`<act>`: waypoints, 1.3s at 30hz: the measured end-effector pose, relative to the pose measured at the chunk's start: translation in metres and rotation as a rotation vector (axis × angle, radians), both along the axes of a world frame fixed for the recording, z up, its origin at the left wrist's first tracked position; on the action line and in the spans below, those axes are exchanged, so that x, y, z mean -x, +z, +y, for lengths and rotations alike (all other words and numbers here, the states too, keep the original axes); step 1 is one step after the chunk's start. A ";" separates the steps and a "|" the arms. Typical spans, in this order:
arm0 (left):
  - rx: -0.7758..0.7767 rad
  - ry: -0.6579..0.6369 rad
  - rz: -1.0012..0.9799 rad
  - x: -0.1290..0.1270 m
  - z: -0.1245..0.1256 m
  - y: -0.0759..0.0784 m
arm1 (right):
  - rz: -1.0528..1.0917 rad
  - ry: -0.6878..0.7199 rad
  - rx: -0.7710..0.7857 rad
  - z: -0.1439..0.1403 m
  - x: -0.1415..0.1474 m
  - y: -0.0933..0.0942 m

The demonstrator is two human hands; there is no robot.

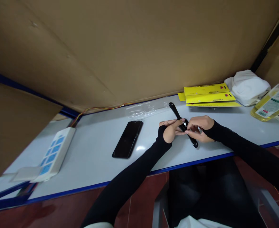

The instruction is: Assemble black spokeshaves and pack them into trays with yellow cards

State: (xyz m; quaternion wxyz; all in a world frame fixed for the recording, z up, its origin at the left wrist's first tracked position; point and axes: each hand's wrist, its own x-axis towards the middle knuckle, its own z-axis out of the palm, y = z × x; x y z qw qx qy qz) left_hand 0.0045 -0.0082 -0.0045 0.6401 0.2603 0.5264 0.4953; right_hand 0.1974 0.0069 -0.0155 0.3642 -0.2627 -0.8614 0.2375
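Observation:
A black spokeshave (175, 110) with two long handles lies slantwise between my hands, a little above the tabletop or resting on it; I cannot tell which. My left hand (171, 130) is closed around its middle from the left, thumb on top by a small shiny metal part (184, 124). From the right, my right hand (199, 127) is closed with fingertips pinched against the spokeshave's middle. Whatever small part lies in that pinch is hidden by the fingers. Both handle ends stick out past the hands.
On the white table (87, 152) lie a black phone (128, 139) and a clear plastic blister (146, 109). Several yellow cards (208, 95) are stacked near a white cloth bundle (247, 85) and a bottle of yellow liquid (272, 103). A power strip (56, 152) sits left. Cardboard (129, 47) walls the back.

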 end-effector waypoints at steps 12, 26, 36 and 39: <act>-0.006 -0.040 -0.067 0.005 0.001 -0.008 | 0.062 -0.020 -0.103 0.005 -0.002 -0.001; 0.008 -0.041 0.076 -0.006 -0.004 0.001 | 0.055 -0.082 -0.081 0.007 0.000 -0.003; -0.012 -0.080 0.052 -0.001 -0.003 -0.012 | 0.029 -0.166 0.117 0.000 0.004 0.007; -0.031 -0.091 0.040 -0.001 -0.003 -0.012 | 0.074 -0.198 0.273 -0.002 0.006 0.009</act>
